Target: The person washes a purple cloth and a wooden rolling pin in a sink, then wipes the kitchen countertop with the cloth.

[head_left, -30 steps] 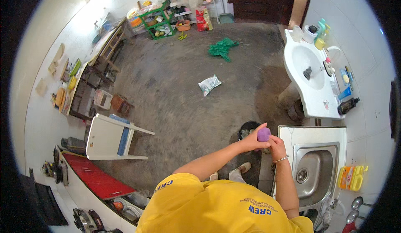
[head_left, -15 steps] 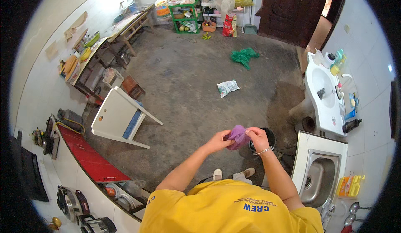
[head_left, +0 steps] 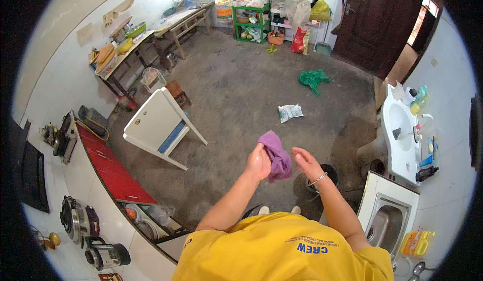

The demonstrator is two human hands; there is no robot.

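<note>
A purple cloth (head_left: 276,159), folded and hanging loosely, is gripped at its left edge by my left hand (head_left: 257,163). My right hand (head_left: 308,163) is just right of the cloth, apart from it, with its fingers loosely spread and nothing in them. A bangle circles my right wrist. Below that wrist, a dark bucket (head_left: 330,176) stands on the floor, partly hidden by my forearm.
A white packet (head_left: 290,113) and a green plastic bag (head_left: 314,81) lie on the grey floor ahead. A white chair (head_left: 158,126) stands at left. At right are a washbasin (head_left: 397,111) and a steel sink (head_left: 386,225); red cabinets (head_left: 113,168) line the left.
My right hand has let go of the cloth and opened. The cloth, bunched between both hands before, now hangs longer from my left hand. The view has shifted, moving the room rightward.
</note>
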